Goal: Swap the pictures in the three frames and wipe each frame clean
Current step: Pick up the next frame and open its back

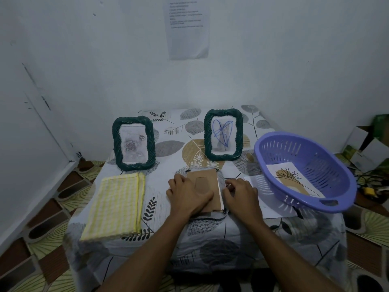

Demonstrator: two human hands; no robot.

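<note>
Low in the middle of the picture, a third frame (207, 180) lies face down on the leaf-print table (210, 239), brown backing board up. The left hand (187, 197) rests flat on that board, fingers straight and together. The right hand (242, 197) sits at the frame's right edge with fingers curled; whether they actually pinch the edge is hidden, so I cannot tell.

Above them, two green twisted frames stand upright and well apart: the rose frame (134, 143) at centre left and the blue-heart frame (223, 134) at centre right, with bare tablecloth between.

A folded yellow checked cloth (115, 205) lies at lower left, a clear strip away from the left hand. At right, a purple basket (315, 157) – its rim overhanging the table's right edge – holds a loose leaf picture (292, 180) and rests on a white sheet (271, 209), just beside the right hand.
</note>
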